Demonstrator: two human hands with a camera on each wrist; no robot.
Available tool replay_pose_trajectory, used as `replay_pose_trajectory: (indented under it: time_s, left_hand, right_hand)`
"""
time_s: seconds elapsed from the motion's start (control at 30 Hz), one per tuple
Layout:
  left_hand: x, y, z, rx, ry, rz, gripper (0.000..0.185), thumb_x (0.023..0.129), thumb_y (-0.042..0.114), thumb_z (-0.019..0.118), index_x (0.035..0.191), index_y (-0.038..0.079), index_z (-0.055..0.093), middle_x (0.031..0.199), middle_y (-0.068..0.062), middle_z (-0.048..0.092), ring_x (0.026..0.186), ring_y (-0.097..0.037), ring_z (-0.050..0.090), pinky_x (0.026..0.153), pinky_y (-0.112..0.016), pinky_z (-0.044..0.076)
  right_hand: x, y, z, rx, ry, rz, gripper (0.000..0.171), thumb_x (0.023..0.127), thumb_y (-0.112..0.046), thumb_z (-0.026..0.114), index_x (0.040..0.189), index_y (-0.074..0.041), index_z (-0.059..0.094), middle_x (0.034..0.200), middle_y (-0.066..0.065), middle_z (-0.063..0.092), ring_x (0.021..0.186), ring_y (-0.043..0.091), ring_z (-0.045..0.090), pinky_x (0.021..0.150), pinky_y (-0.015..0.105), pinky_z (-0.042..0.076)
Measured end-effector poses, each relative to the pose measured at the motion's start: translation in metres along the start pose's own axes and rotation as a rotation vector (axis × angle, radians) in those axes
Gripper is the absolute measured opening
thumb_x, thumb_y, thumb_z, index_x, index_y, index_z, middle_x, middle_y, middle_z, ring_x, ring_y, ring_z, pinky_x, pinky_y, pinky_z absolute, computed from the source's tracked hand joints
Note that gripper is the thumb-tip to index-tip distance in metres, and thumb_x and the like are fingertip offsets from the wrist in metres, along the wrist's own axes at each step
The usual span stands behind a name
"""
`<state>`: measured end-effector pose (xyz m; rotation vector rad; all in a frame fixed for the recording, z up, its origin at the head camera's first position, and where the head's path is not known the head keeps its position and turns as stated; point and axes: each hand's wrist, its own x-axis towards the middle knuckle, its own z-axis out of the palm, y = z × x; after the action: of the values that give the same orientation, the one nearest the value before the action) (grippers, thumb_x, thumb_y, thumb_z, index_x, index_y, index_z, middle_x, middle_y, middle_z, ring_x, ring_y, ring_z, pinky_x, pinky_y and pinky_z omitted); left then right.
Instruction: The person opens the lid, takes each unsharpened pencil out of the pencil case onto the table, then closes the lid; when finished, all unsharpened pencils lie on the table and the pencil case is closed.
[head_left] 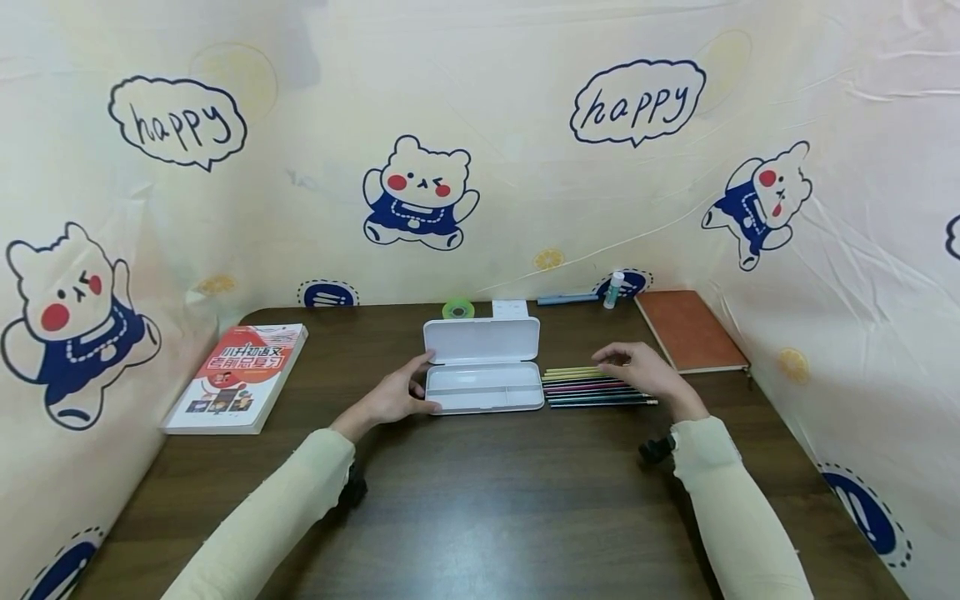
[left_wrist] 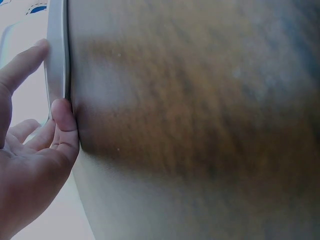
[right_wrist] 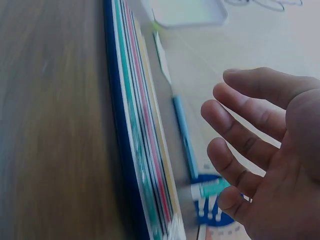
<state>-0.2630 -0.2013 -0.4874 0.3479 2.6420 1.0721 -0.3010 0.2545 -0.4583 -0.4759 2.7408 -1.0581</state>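
An open white pencil case (head_left: 483, 367) lies mid-table, lid folded back. My left hand (head_left: 416, 385) rests at its left end: in the left wrist view the thumb (left_wrist: 65, 125) and a straight forefinger (left_wrist: 25, 62) touch the case's rim (left_wrist: 57, 50). A row of several coloured pencils (head_left: 592, 387) lies just right of the case. My right hand (head_left: 618, 364) hovers over them, fingers loosely spread and holding nothing. The right wrist view shows that hand (right_wrist: 250, 140) beside the pencils (right_wrist: 140, 125), apart from them.
A red-and-white book (head_left: 236, 375) lies at the left and a brown notebook (head_left: 690, 329) at the right. Along the back edge sit a green tape roll (head_left: 458, 309), a white card (head_left: 510, 308), a blue pen (head_left: 566, 298) and a glue stick (head_left: 614, 289). Printed cloth walls the table.
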Motion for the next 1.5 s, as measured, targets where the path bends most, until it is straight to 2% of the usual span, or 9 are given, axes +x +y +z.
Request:
replay_pose_trajectory:
  time_s: [0.27, 0.5, 0.6, 0.73, 0.93, 1.1, 1.33, 1.5]
  left_hand:
    - [0.001, 0.000, 0.002, 0.010, -0.003, 0.002, 0.103, 0.083, 0.032, 0.083, 0.161, 0.021, 0.017, 0.153, -0.014, 0.045, 0.095, -0.017, 0.059, 0.086, -0.033, 0.047]
    - [0.000, 0.000, 0.002, 0.001, -0.011, -0.009, 0.102, 0.083, 0.032, 0.082, 0.161, 0.022, 0.017, 0.154, -0.013, 0.044, 0.096, -0.017, 0.058, 0.087, -0.034, 0.046]
    - [0.000, 0.000, 0.001, 0.002, -0.013, -0.004, 0.103, 0.084, 0.032, 0.082, 0.161, 0.021, 0.016, 0.154, -0.014, 0.044, 0.096, -0.017, 0.058, 0.087, -0.035, 0.046]
    - [0.001, -0.001, 0.002, 0.006, -0.009, -0.009, 0.102, 0.083, 0.032, 0.082, 0.161, 0.023, 0.017, 0.154, -0.013, 0.044, 0.096, -0.017, 0.058, 0.087, -0.034, 0.046]
    - [0.000, -0.001, 0.002, 0.003, -0.010, -0.012, 0.101, 0.083, 0.032, 0.082, 0.161, 0.024, 0.017, 0.155, -0.010, 0.044, 0.097, -0.017, 0.058, 0.088, -0.034, 0.046]
    - [-0.001, -0.001, 0.002, 0.007, -0.001, -0.007, 0.101, 0.082, 0.032, 0.083, 0.161, 0.024, 0.019, 0.154, -0.011, 0.045, 0.096, -0.017, 0.059, 0.088, -0.035, 0.046]
    - [-0.001, -0.003, 0.003, -0.002, 0.034, -0.002, 0.094, 0.081, 0.033, 0.084, 0.156, 0.019, 0.029, 0.153, -0.010, 0.047, 0.100, -0.018, 0.061, 0.088, -0.035, 0.048]
    - [0.000, -0.003, 0.003, -0.012, 0.051, -0.017, 0.088, 0.079, 0.032, 0.086, 0.150, 0.016, 0.036, 0.150, -0.012, 0.049, 0.099, -0.019, 0.061, 0.085, -0.035, 0.049]
  right_hand:
    - [0.018, -0.024, 0.016, 0.011, -0.017, -0.064, 0.035, 0.098, -0.025, 0.063, 0.129, -0.008, 0.064, 0.110, 0.008, 0.070, 0.100, 0.023, 0.060, 0.086, 0.037, 0.049]
    - [0.031, -0.039, 0.027, 0.024, -0.046, -0.081, 0.042, 0.099, -0.028, 0.062, 0.139, -0.014, 0.056, 0.112, 0.006, 0.070, 0.103, 0.023, 0.061, 0.090, 0.042, 0.050]
    - [0.037, -0.045, 0.031, 0.039, -0.046, -0.094, 0.049, 0.099, -0.028, 0.061, 0.144, -0.012, 0.051, 0.112, 0.007, 0.071, 0.104, 0.023, 0.062, 0.091, 0.044, 0.050]
    - [0.045, -0.052, 0.037, 0.053, -0.053, -0.119, 0.056, 0.100, -0.027, 0.061, 0.149, -0.010, 0.043, 0.112, 0.008, 0.070, 0.103, 0.023, 0.063, 0.089, 0.042, 0.050]
    - [0.053, -0.059, 0.043, 0.063, -0.051, -0.143, 0.059, 0.100, -0.024, 0.061, 0.153, -0.015, 0.038, 0.114, 0.008, 0.070, 0.101, 0.022, 0.062, 0.086, 0.038, 0.048]
    - [0.054, -0.064, 0.046, 0.098, -0.058, -0.137, 0.058, 0.100, -0.025, 0.061, 0.153, -0.017, 0.038, 0.116, 0.009, 0.069, 0.103, 0.023, 0.063, 0.088, 0.041, 0.049]
    - [0.051, -0.067, 0.046, 0.135, -0.049, -0.112, 0.047, 0.102, -0.029, 0.057, 0.145, -0.017, 0.045, 0.120, 0.012, 0.066, 0.107, 0.027, 0.062, 0.088, 0.042, 0.049]
    - [0.048, -0.066, 0.045, 0.175, -0.069, -0.123, 0.039, 0.105, -0.031, 0.051, 0.140, -0.013, 0.048, 0.121, 0.018, 0.066, 0.108, 0.038, 0.064, 0.091, 0.050, 0.052]
